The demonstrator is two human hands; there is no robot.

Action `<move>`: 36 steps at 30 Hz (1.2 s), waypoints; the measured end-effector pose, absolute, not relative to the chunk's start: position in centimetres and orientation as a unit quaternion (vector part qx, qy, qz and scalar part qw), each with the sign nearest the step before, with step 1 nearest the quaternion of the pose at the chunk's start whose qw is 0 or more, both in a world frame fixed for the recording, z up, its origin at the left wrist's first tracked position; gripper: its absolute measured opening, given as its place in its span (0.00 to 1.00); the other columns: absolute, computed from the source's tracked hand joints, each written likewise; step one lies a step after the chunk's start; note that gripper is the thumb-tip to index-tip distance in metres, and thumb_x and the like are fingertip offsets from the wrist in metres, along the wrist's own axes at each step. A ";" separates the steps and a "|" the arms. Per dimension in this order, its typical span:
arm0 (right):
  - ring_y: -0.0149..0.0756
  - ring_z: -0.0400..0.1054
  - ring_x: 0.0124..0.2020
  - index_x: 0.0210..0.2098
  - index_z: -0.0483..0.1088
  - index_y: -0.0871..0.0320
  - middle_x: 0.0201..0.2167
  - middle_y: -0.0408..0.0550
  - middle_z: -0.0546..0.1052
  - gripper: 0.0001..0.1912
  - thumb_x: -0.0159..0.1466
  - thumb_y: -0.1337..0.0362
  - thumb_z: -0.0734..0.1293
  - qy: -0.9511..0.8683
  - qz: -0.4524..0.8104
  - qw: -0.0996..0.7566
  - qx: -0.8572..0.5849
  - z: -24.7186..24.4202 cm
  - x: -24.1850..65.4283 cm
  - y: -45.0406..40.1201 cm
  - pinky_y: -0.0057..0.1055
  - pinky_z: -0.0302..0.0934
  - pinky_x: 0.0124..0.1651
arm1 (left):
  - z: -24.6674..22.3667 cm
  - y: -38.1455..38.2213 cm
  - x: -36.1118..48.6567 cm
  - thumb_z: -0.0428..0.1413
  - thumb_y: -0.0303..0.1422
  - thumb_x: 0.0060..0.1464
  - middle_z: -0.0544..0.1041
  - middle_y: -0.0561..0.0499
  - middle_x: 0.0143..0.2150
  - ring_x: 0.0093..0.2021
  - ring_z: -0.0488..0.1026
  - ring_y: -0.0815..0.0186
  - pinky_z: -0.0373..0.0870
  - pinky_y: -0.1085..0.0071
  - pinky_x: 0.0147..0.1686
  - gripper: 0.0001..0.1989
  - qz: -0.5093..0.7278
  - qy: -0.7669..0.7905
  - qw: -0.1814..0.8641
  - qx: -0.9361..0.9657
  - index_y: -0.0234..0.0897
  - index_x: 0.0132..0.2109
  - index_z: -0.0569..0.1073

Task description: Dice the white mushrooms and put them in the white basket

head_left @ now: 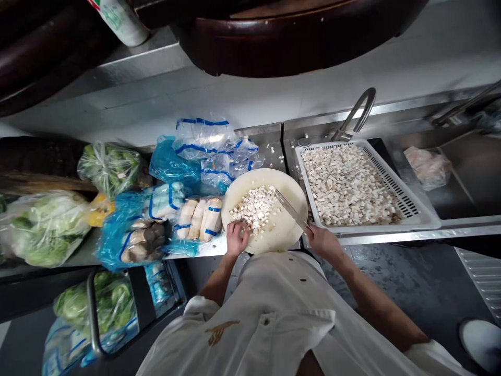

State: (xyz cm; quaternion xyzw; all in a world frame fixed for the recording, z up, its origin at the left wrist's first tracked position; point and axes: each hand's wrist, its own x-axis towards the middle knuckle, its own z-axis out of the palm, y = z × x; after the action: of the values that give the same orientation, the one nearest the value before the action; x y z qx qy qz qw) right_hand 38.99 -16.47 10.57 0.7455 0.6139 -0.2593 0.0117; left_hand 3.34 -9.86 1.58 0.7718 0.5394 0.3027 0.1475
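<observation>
A round pale cutting board (287, 230) lies on the counter with a heap of small white diced pieces (258, 204) on it. My right hand (324, 242) is closed around the handle of a knife (290, 208), whose blade slants up and left over the board's right side. My left hand (237, 238) rests at the board's lower left edge by the diced pieces, fingers curled; whether anything is under them is hidden. To the right, a white perforated basket (420, 211) holds a thick layer of similar diced pieces.
Packed whole mushrooms (201, 218) lie left of the board, with plastic bags (211, 138) behind. Bagged greens (50, 227) are farther left. A faucet (358, 112) rises behind the basket; a sink (469, 172) holds a bag (427, 167). A dark shelf edge hangs above.
</observation>
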 end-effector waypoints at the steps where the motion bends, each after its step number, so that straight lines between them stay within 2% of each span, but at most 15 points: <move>1: 0.43 0.76 0.33 0.46 0.75 0.57 0.34 0.58 0.82 0.20 0.79 0.54 0.56 0.616 -0.252 0.010 0.747 10.8 39.0 -16.8 0.34 0.48 0.32 | 2.2 -9.6 3.4 0.56 0.38 0.68 0.77 0.42 0.49 0.57 0.73 0.52 0.71 0.53 0.59 0.08 0.314 0.541 0.148 0.766 0.40 0.49 0.74; 6: 0.41 0.76 0.33 0.48 0.74 0.55 0.38 0.54 0.84 0.18 0.78 0.54 0.57 0.654 -0.183 0.021 0.733 12.4 38.9 -17.9 0.33 0.49 0.32 | 8.0 -5.2 5.8 0.54 0.39 0.71 0.76 0.45 0.47 0.54 0.74 0.57 0.73 0.58 0.56 0.08 0.403 0.533 0.200 0.716 0.41 0.47 0.73; 8: 0.41 0.77 0.34 0.49 0.74 0.54 0.41 0.52 0.84 0.13 0.76 0.56 0.60 0.683 -0.161 0.036 0.711 13.0 38.7 -17.3 0.33 0.50 0.32 | 10.3 -2.6 7.7 0.54 0.40 0.71 0.77 0.46 0.48 0.52 0.75 0.59 0.74 0.61 0.54 0.09 0.385 0.490 0.260 0.738 0.41 0.47 0.74; 10: 0.41 0.77 0.37 0.49 0.74 0.54 0.42 0.52 0.84 0.11 0.74 0.59 0.62 0.715 -0.143 0.046 0.683 13.5 38.2 -16.1 0.33 0.50 0.33 | 11.7 -0.6 9.9 0.57 0.42 0.70 0.78 0.47 0.51 0.55 0.74 0.59 0.72 0.60 0.59 0.10 0.322 0.429 0.298 0.790 0.43 0.50 0.75; 13: 0.42 0.77 0.39 0.50 0.75 0.54 0.42 0.54 0.83 0.12 0.73 0.61 0.62 0.761 -0.110 0.051 0.637 14.1 37.4 -14.2 0.32 0.52 0.35 | 11.2 0.7 12.8 0.62 0.46 0.65 0.77 0.47 0.59 0.63 0.70 0.54 0.65 0.55 0.67 0.16 0.205 0.352 0.280 0.870 0.46 0.56 0.77; 15: 0.43 0.77 0.41 0.52 0.76 0.54 0.42 0.55 0.83 0.13 0.73 0.61 0.63 0.783 -0.097 0.043 0.613 14.6 37.4 -13.5 0.32 0.52 0.36 | 9.9 1.0 13.6 0.61 0.46 0.66 0.75 0.47 0.62 0.67 0.67 0.52 0.62 0.52 0.69 0.18 0.161 0.348 0.245 0.890 0.48 0.58 0.78; 19: 0.42 0.77 0.40 0.52 0.77 0.52 0.43 0.54 0.84 0.14 0.72 0.61 0.64 0.747 -0.108 0.025 0.655 15.2 39.0 -15.0 0.31 0.51 0.35 | 7.2 2.0 10.6 0.56 0.42 0.69 0.75 0.45 0.62 0.68 0.65 0.51 0.59 0.50 0.72 0.18 0.191 0.439 0.186 0.858 0.44 0.61 0.76; 21: 0.40 0.77 0.37 0.51 0.78 0.51 0.40 0.51 0.84 0.12 0.72 0.59 0.64 0.688 -0.140 0.020 0.711 15.1 40.0 -16.8 0.30 0.50 0.33 | 6.0 2.0 7.4 0.55 0.42 0.69 0.74 0.42 0.63 0.69 0.65 0.50 0.59 0.49 0.72 0.20 0.226 0.492 0.170 0.823 0.42 0.63 0.74; 23: 0.40 0.78 0.35 0.54 0.76 0.49 0.37 0.48 0.85 0.13 0.73 0.56 0.65 0.623 -0.177 0.012 0.762 14.8 40.2 -18.6 0.30 0.50 0.31 | 4.7 0.7 4.2 0.54 0.45 0.70 0.70 0.41 0.67 0.71 0.63 0.50 0.60 0.48 0.73 0.25 0.249 0.536 0.167 0.790 0.42 0.68 0.68; 25: 0.40 0.78 0.34 0.60 0.73 0.48 0.39 0.48 0.85 0.17 0.75 0.54 0.63 0.578 -0.191 0.004 0.794 14.4 39.4 -19.6 0.29 0.51 0.32 | 3.3 -2.0 2.0 0.57 0.51 0.67 0.61 0.38 0.74 0.75 0.58 0.48 0.60 0.46 0.73 0.35 0.227 0.530 0.181 0.797 0.40 0.73 0.61; 28: 0.41 0.79 0.35 0.66 0.68 0.51 0.42 0.53 0.84 0.21 0.77 0.54 0.60 0.555 -0.176 0.012 0.813 14.0 37.1 -19.6 0.30 0.55 0.32 | 1.8 -6.4 1.5 0.67 0.59 0.52 0.48 0.38 0.80 0.80 0.43 0.38 0.52 0.40 0.76 0.54 0.144 0.472 0.183 0.850 0.41 0.77 0.57; 30: 0.42 0.79 0.34 0.66 0.68 0.53 0.41 0.56 0.84 0.22 0.78 0.53 0.59 0.552 -0.174 0.023 0.816 13.9 35.7 -19.1 0.31 0.57 0.33 | 1.5 -7.9 2.5 0.70 0.61 0.45 0.43 0.39 0.81 0.81 0.36 0.34 0.46 0.36 0.76 0.60 0.111 0.459 0.167 0.865 0.42 0.77 0.57; 33: 0.43 0.79 0.33 0.64 0.69 0.58 0.39 0.59 0.83 0.23 0.78 0.54 0.56 0.576 -0.195 0.035 0.793 13.6 34.4 -18.5 0.32 0.60 0.34 | 1.7 -7.7 5.1 0.69 0.59 0.50 0.41 0.42 0.82 0.81 0.35 0.35 0.43 0.35 0.76 0.54 0.114 0.484 0.138 0.856 0.45 0.77 0.60; 36: 0.45 0.79 0.35 0.64 0.68 0.63 0.37 0.61 0.82 0.24 0.79 0.58 0.53 0.612 -0.223 0.044 0.757 13.0 33.9 -18.8 0.33 0.61 0.35 | 2.2 -6.2 8.0 0.65 0.56 0.57 0.48 0.45 0.81 0.81 0.39 0.39 0.40 0.35 0.77 0.44 0.133 0.515 0.119 0.839 0.50 0.75 0.63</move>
State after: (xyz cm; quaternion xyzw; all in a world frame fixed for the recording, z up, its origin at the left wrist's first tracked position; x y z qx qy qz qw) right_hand 33.86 -18.85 13.01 0.7572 0.6123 -0.2230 0.0441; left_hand 8.04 -6.17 2.22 0.8387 0.5146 0.1328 0.1189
